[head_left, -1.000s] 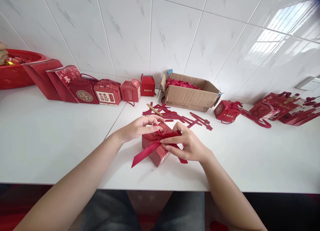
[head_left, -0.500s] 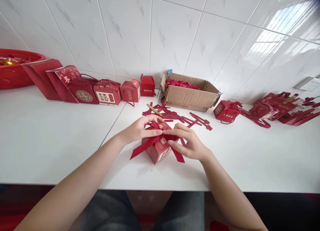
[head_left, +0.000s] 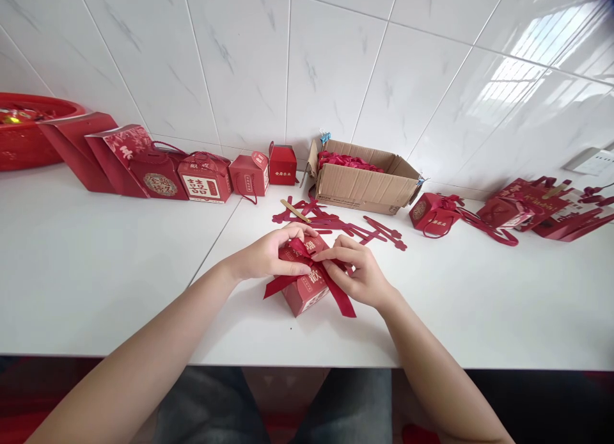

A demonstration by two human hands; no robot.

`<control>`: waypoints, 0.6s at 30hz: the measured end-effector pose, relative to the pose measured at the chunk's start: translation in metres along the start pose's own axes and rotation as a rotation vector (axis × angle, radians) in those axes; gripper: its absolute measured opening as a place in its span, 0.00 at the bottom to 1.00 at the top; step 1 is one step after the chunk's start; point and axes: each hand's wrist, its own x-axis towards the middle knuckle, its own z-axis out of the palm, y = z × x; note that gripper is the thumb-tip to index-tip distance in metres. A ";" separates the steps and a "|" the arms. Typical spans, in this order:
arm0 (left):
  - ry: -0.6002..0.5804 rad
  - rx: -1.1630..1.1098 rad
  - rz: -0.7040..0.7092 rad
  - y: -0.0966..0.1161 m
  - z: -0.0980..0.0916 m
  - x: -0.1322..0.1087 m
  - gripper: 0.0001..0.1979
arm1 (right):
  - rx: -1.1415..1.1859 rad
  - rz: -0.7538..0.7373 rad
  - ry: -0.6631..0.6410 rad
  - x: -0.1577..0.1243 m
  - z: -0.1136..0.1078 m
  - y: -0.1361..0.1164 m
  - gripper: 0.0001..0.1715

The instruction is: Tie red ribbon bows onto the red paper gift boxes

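Observation:
A red gift box (head_left: 300, 292) with pale characters sits on the white table in front of me. A dark red satin ribbon (head_left: 341, 297) is gathered on its top, and its two tails hang over the near sides. My left hand (head_left: 263, 255) is closed round the far left of the box, thumb on top beside the ribbon's knot and fingers over the back. With thumb and index finger, my right hand (head_left: 359, 271) pinches the ribbon close to the knot. The fingers partly hide the knot itself.
Loose red strips (head_left: 340, 225) and a gold stick (head_left: 294, 210) lie just behind the box. A cardboard carton (head_left: 359, 194) holding red ribbon stands at the wall. Red gift boxes (head_left: 204, 182) line the back left by a red basin (head_left: 33, 143); more red boxes (head_left: 436, 215) stand right.
My left thumb has slid down and toward me over the box top. The right thumb has closed up to the index finger on the ribbon. The left ribbon tail has drawn in toward the box.

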 end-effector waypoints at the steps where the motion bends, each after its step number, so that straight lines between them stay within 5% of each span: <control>1: -0.005 0.006 0.005 0.000 0.001 0.000 0.14 | 0.002 -0.002 -0.005 0.000 0.000 0.000 0.14; 18: -0.041 0.028 0.018 -0.006 0.003 0.002 0.12 | 0.057 -0.025 -0.084 0.000 -0.010 0.004 0.15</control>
